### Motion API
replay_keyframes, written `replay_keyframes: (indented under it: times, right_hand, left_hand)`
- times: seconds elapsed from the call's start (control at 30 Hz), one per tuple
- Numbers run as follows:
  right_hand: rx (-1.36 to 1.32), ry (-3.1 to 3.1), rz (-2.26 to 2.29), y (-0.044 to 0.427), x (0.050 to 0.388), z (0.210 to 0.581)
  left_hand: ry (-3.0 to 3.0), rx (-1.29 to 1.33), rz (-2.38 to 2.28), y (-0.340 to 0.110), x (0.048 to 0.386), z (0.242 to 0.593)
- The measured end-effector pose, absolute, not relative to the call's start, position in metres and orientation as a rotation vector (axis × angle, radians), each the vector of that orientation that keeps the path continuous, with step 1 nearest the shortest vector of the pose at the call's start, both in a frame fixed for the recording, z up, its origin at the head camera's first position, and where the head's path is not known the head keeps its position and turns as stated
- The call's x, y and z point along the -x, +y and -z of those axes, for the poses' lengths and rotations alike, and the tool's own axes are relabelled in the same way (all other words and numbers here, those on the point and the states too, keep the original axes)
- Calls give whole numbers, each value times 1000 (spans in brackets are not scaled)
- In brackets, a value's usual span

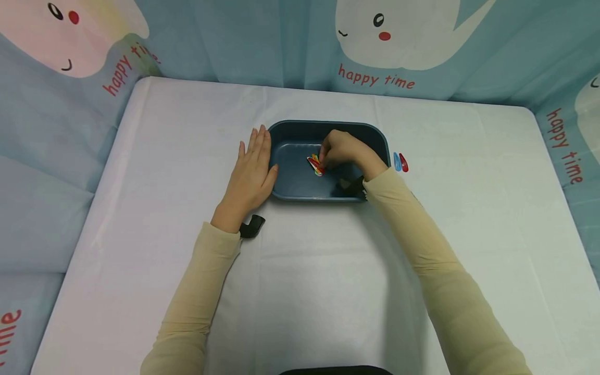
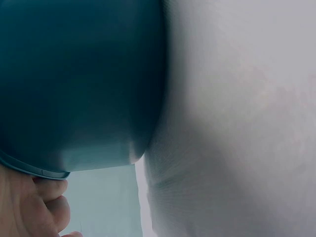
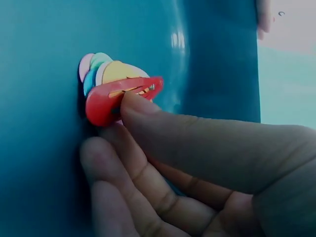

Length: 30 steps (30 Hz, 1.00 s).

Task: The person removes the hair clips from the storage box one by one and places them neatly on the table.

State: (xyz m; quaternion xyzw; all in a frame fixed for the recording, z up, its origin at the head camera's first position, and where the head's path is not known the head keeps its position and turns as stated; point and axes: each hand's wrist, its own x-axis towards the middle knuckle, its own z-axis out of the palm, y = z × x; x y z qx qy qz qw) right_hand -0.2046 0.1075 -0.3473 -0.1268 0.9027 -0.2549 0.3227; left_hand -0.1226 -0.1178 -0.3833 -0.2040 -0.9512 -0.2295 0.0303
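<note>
The dark blue tray point(image 1: 292, 182) stands on the table, and my left hand point(image 1: 248, 179) rests flat with straight fingers against its left side. In the left wrist view, fingers point(image 2: 39, 210) touch the tray's rim point(image 2: 37, 170). Inside the tray, my right hand point(image 1: 344, 151) pinches a red hair clip point(image 3: 103, 103) between thumb and fingers. Behind that clip lies a small overlapping pile of hair clips, with a yellow clip point(image 3: 114, 71), a blue clip point(image 3: 90, 80) and a pink clip point(image 3: 85, 66) among them.
Just right of the tray, a blue clip point(image 1: 397, 161) and a red clip point(image 1: 403, 162) lie side by side on the white-covered table point(image 1: 300, 291). A light blue printed curtain point(image 1: 248, 47) hangs around the table. A black object point(image 1: 337, 370) shows at the near edge.
</note>
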Motion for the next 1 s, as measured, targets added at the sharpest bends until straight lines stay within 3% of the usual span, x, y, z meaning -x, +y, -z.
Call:
replay_keyframes:
  times: [0.67, 1.0]
  right_hand:
    - [382, 2419, 578, 107, 206, 352]
    - [204, 2408, 637, 108, 206, 346]
  left_hand:
    - [-2941, 624, 699, -117, 123, 383]
    - [-2954, 618, 693, -117, 123, 382]
